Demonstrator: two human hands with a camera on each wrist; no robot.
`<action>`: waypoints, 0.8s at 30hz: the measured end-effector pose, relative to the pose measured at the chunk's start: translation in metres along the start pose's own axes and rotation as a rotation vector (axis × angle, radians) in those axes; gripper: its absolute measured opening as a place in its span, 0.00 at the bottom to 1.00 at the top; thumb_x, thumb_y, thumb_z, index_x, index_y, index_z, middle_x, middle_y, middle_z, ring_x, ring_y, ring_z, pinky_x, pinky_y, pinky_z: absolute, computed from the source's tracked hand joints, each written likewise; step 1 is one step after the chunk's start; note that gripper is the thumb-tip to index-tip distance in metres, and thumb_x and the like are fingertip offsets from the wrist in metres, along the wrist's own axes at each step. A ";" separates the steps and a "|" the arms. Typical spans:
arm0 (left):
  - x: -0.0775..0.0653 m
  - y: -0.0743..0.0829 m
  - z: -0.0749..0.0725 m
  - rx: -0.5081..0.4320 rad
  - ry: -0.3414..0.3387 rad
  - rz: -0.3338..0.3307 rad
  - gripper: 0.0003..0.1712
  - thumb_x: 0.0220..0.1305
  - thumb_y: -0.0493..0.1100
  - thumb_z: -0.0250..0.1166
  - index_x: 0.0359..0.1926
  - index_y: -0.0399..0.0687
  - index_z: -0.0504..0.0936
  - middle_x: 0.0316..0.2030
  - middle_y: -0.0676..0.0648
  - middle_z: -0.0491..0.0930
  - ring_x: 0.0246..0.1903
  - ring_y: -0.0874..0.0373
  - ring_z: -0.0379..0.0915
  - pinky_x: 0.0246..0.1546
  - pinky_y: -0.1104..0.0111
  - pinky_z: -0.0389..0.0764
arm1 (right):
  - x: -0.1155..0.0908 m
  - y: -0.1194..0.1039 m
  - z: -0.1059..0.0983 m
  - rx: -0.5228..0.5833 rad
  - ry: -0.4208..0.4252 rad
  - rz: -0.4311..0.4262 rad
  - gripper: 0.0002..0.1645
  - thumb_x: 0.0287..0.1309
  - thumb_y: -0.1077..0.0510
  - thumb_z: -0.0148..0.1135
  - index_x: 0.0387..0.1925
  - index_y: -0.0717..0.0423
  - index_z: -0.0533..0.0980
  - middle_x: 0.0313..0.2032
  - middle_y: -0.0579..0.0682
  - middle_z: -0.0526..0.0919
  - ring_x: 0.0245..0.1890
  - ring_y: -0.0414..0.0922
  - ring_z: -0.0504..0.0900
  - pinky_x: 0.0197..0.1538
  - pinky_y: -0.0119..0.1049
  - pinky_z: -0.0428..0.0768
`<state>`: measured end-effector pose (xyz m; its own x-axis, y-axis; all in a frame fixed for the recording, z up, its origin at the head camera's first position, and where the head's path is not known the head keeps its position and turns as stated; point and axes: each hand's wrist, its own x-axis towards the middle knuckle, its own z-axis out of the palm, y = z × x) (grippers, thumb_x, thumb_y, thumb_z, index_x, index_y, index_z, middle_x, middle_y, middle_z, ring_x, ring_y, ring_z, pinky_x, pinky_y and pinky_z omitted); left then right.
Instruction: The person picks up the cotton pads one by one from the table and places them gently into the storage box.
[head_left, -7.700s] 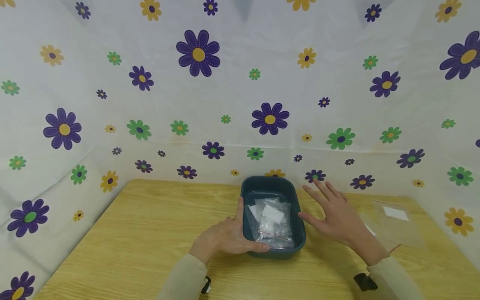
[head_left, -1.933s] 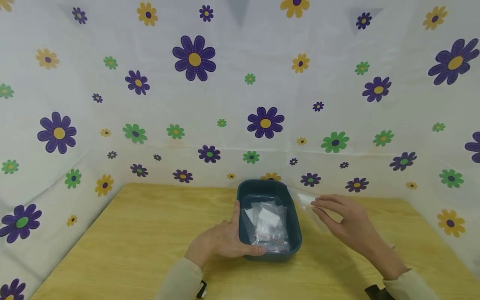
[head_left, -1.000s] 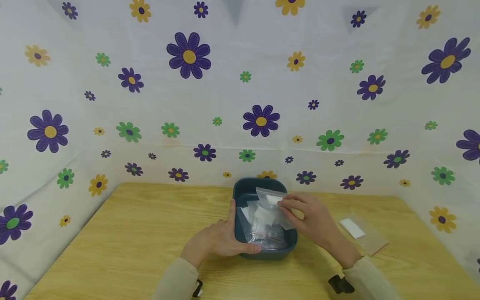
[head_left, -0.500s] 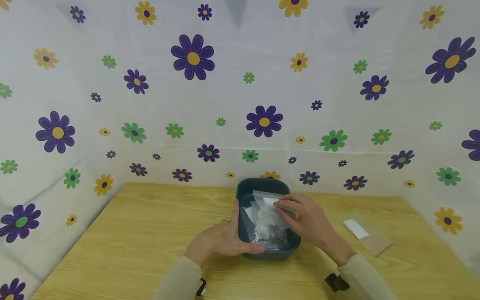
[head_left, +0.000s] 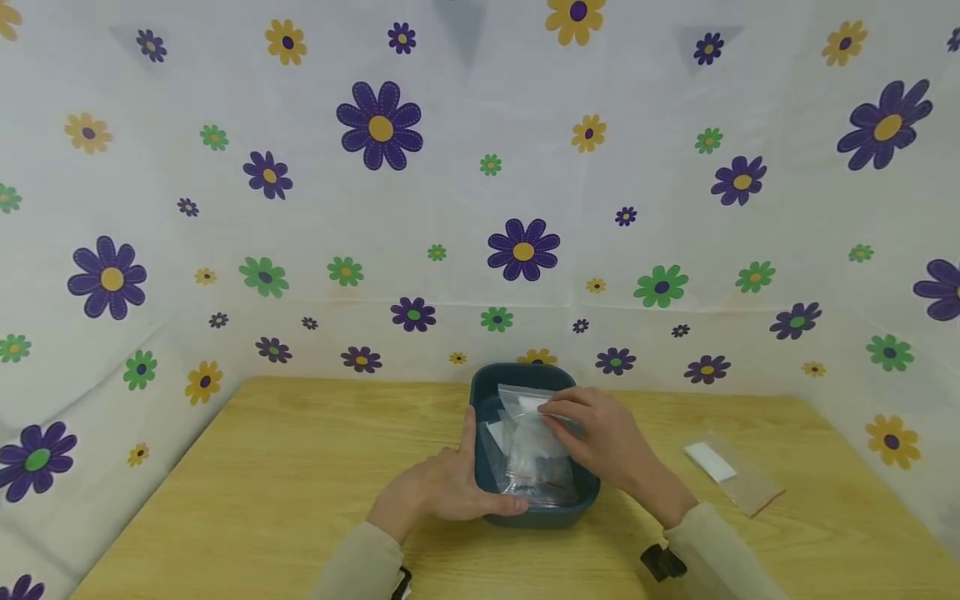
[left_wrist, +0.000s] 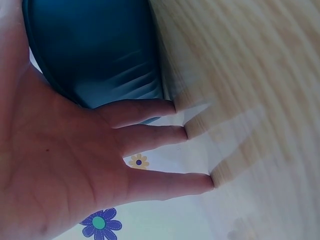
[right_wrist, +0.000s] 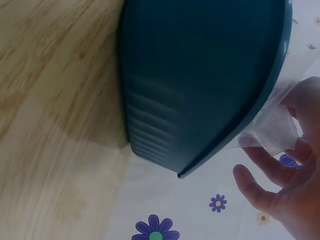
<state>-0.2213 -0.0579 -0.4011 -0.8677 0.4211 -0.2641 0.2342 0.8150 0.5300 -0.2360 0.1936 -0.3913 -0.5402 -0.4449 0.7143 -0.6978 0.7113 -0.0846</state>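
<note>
A dark teal plastic tub (head_left: pixel 536 518) holds several clear zip-lock bags (head_left: pixel 536 471) with white labels. My left hand (head_left: pixel 438 486) steadies the tub at its near left corner, thumb over the front rim. In the left wrist view the other fingers (left_wrist: pixel 170 186) are straight and spread, their tips on the table beside the tub (left_wrist: pixel 90 45). Between thumb and fingertips, my right hand (head_left: pixel 600 433) pinches one zip-lock bag (head_left: pixel 517 400) above the heap inside the tub. In the right wrist view that bag (right_wrist: pixel 275 131) hangs beyond the rim, partly hidden by the tub wall.
Another zip-lock bag (head_left: pixel 750 487) with a white label lies flat on the wooden table (head_left: pixel 300 483), right of the tub. A white flower-print cloth (head_left: pixel 450 192) hangs behind and at both sides. The tub stands near the table's back edge.
Earlier my right hand was empty, with two bags lying at the right. It picked one up, carried it left over the tub and lowered it. My left hand stayed on the tub.
</note>
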 end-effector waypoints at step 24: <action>0.001 -0.001 0.000 -0.006 -0.008 -0.017 0.84 0.47 0.84 0.66 0.81 0.51 0.21 0.72 0.29 0.66 0.69 0.35 0.69 0.66 0.44 0.74 | -0.001 -0.004 0.021 -0.096 -0.156 0.061 0.09 0.56 0.54 0.76 0.39 0.50 0.89 0.38 0.48 0.89 0.37 0.46 0.87 0.41 0.43 0.86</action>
<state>-0.2219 -0.0584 -0.4019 -0.8682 0.4102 -0.2793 0.2169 0.8198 0.5299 -0.2423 0.1800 -0.4063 -0.6517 -0.4732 0.5928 -0.6176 0.7847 -0.0527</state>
